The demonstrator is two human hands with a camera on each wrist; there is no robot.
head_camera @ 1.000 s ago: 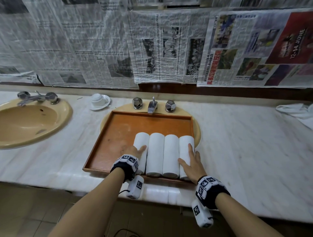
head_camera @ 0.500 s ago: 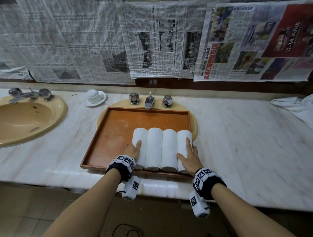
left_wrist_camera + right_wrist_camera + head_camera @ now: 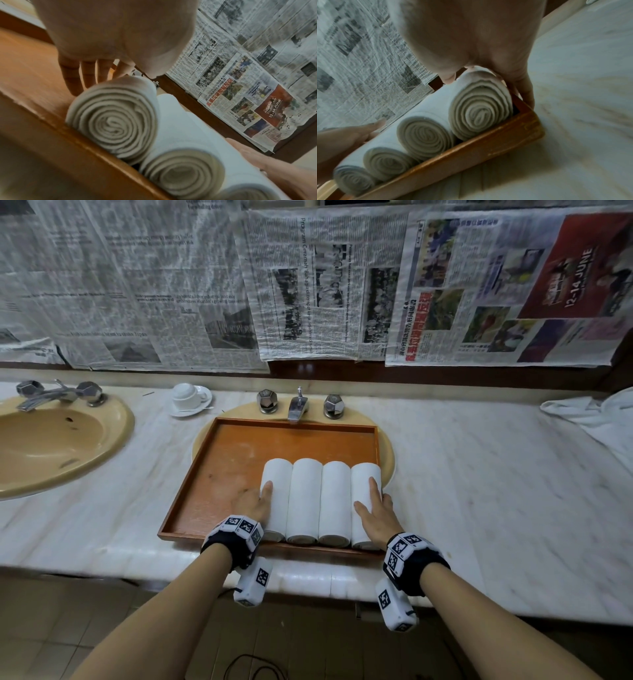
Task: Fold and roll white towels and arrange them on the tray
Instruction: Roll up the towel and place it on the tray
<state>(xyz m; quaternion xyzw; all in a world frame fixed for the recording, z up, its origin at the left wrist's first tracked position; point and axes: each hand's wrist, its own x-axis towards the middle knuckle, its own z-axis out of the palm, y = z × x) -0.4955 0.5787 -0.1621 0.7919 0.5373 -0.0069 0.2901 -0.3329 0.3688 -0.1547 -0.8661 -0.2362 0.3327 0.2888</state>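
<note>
Towels (image 3: 320,501) lay side by side, long axes running back from the tray's (image 3: 239,453) near rim; your left hand (image 3: 253,503) and right hand (image 3: 375,513) flanked them, fingers straight.

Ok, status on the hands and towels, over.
Left hand flat against leftmost roll. Right hand on rightmost roll. Four rolls on tray. Nothing obstructing.
</note>
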